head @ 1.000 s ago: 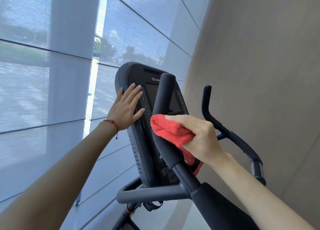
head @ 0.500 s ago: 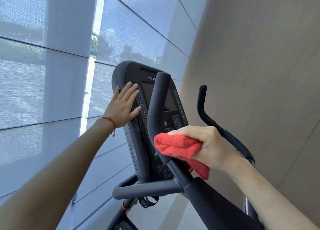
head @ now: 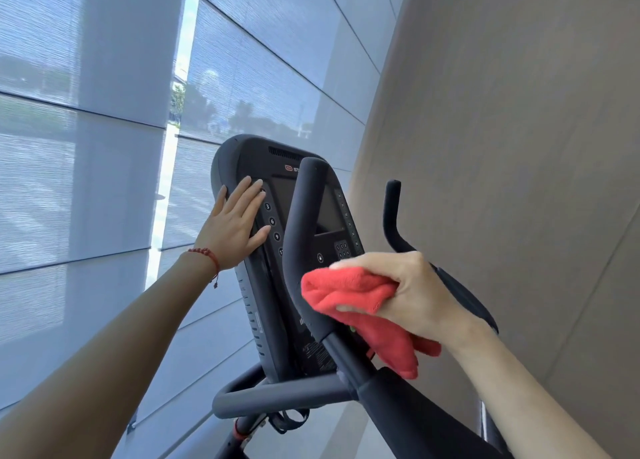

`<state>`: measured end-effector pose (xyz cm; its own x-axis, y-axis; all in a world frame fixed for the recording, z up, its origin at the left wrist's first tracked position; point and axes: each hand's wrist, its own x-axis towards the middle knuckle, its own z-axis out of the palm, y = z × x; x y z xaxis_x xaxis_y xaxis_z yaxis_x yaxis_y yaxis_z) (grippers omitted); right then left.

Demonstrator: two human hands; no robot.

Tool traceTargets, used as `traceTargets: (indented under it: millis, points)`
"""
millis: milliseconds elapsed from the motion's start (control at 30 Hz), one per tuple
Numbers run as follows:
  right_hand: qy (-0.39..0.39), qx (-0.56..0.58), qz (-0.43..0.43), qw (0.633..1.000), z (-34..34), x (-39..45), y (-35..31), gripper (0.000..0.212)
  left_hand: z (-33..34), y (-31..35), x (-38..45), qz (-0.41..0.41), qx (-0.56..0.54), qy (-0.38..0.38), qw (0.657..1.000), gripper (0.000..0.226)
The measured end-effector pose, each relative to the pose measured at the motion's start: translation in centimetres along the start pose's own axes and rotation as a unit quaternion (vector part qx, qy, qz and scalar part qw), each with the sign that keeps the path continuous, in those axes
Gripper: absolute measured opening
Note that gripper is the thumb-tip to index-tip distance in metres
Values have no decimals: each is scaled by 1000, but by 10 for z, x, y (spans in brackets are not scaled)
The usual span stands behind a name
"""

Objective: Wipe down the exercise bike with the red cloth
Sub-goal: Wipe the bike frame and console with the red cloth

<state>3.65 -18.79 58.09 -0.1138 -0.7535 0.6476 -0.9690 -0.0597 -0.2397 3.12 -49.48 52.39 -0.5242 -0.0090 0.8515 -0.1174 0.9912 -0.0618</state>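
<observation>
The exercise bike's black console (head: 256, 160) stands in the middle of the view, with a dark screen and rows of round buttons. My left hand (head: 235, 228) lies flat, fingers spread, on the console's left edge. A black padded left handlebar (head: 304, 216) rises in front of the screen. My right hand (head: 412, 292) grips the folded red cloth (head: 349, 290) and presses it against the lower part of that handlebar. A loose corner of the cloth hangs below my hand. The right handlebar (head: 393, 216) rises behind my right hand.
A beige wall (head: 519, 147) runs close along the right of the bike. Large windows with translucent blinds (head: 86, 147) fill the left and far side. A grey crossbar (head: 284, 394) runs under the console, with the bike's frame below it.
My right hand has slid the red cloth down the left handlebar, from beside the screen to just under the keypad. My left hand has stayed on the console's left edge.
</observation>
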Motion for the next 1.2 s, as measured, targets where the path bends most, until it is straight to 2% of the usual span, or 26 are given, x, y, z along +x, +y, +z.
traceTargets:
  millis: [167,300,567,667,800,967,1200]
  points:
    - [116,-41,-41,992,-23,44,-1,40,0,0,0,-3,1,-1,1000,66]
    - [162,-71,-66,982,-39,85,-3,35,1,0,-1,-4,3,-10,1000,71]
    - [151,-82,-93,981,-40,117,7,34,2,-1,-1,-3,6,6,1000,75]
    - [142,-70,-100,982,-39,120,14,34,3,-1,0,0,11,14,1000,69]
    - [114,-55,-89,988,-39,122,22,37,2,-1,2,-2,3,21,1000,62]
    - [60,-36,-73,995,-55,125,22,42,-2,-5,9,4,-4,10,1000,70]
    - [65,-49,-81,993,-47,142,22,37,0,-7,10,14,-10,12,1000,59]
